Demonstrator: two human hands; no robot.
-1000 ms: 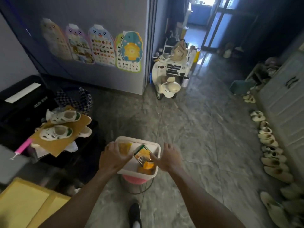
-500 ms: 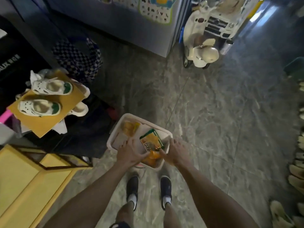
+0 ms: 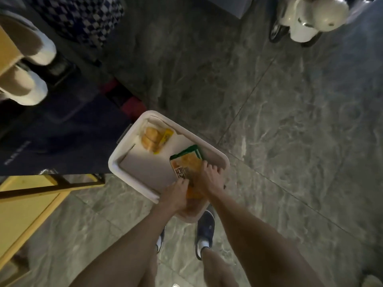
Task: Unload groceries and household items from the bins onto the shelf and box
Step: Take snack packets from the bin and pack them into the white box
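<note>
Dark shoes [image 3: 205,226] on grey tile. Both forearms reach down into white bin [image 3: 116,160] just ahead of the feet. Left hand [image 3: 176,191] and right hand [image 3: 209,179] both have fingers curled onto the green-orange snack packet [image 3: 186,164], which lies in the bin's near right corner. Bun packet [image 3: 154,137] lies at the bin's far side. Yellow shelf [image 3: 24,208] to the left. Toy scooter [image 3: 306,17] well beyond.

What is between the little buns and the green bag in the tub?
Nothing. The head view shows only bare white floor of the bin between the bun pack and the green packet.
</note>
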